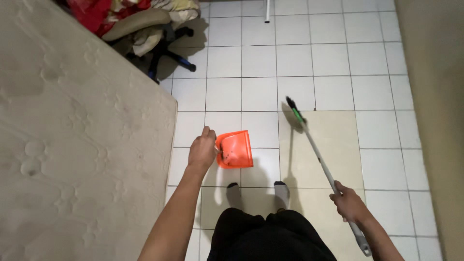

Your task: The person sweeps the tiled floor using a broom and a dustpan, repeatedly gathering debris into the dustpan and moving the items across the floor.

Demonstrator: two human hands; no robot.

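Note:
My left hand [202, 151] grips the handle of an orange dustpan [235, 150] and holds it above the white tiled floor, with specks of dirt lying inside it. My right hand [349, 203] is closed around the grey pole of a broom [316, 152]. The broom slants up and to the left, and its green and black head [294, 109] rests on the floor near a beige tile. My feet in grey socks [282, 193] stand just below the dustpan.
A bare beige mattress [72, 135] fills the left side. An office chair [159, 34] piled with clothes stands at the top left. A beige wall [435, 96] runs down the right. White floor tiles [295, 58] stretch ahead.

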